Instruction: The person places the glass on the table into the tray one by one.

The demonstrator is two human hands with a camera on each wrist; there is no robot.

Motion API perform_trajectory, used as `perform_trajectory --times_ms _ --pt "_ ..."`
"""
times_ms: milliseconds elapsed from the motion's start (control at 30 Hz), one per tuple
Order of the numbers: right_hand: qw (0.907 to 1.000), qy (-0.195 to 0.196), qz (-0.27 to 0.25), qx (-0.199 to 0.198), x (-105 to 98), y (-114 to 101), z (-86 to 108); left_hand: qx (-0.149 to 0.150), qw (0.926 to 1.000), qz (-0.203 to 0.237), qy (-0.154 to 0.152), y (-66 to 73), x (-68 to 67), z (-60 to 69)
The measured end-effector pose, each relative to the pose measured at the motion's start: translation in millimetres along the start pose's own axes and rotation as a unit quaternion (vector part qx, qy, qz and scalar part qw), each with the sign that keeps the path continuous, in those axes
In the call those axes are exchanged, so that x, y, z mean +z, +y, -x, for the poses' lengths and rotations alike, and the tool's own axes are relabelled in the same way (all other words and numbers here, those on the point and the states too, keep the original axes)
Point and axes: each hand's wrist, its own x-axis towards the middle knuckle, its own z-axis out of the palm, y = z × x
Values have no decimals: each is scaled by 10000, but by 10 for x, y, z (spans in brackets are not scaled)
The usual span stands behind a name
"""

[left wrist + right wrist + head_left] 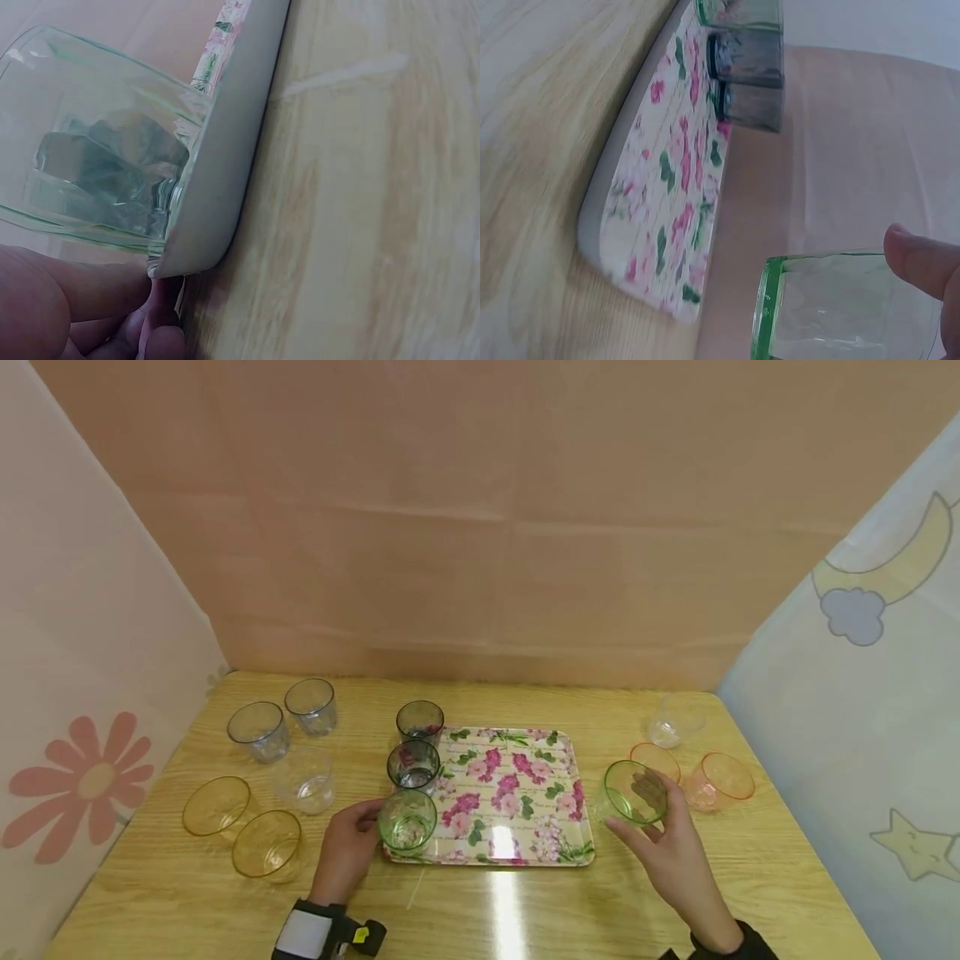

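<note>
My right hand (pixel 667 860) grips a green glass (pixel 634 793) upright beside the tray's right edge; the right wrist view shows this glass (pixel 840 307) raised, with the thumb (pixel 922 262) against it. On the left front corner of the flowered tray (pixel 517 810) stands another green glass (pixel 407 821). Beside that glass is my left hand (pixel 348 852); in the left wrist view its fingers (pixel 97 289) pinch the tray's corner (pixel 217 202) by the glass base (pixel 161 202). Two dark glasses (pixel 413 766) (pixel 420 722) stand behind the green one along the tray's left side.
Left of the tray stand two amber glasses (pixel 267 845) (pixel 217 807), a clear glass (pixel 303 779) and two bluish-grey glasses (pixel 259 732) (pixel 311 706). Right of it are two orange-pink glasses (pixel 720 782) (pixel 654 758) and a clear glass (pixel 675 721). Screens (pixel 487 527) enclose the table's back and sides.
</note>
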Motion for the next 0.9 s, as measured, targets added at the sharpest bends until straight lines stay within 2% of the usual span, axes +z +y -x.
perform_trajectory --times_ms 267,433,633,900 --pt "9985 -434 115 -318 369 -228 -262 7 10000 -25 -58 21 11 4" --pt "9965 -665 109 -492 606 -273 -438 -19 10000 -66 -60 33 0 4" --pt "9942 -969 -79 -467 866 -281 -657 11 10000 -69 -63 24 -8 3" --pt "9939 -1035 -199 -316 1166 -300 -856 47 9999 -124 -47 17 -13 5"
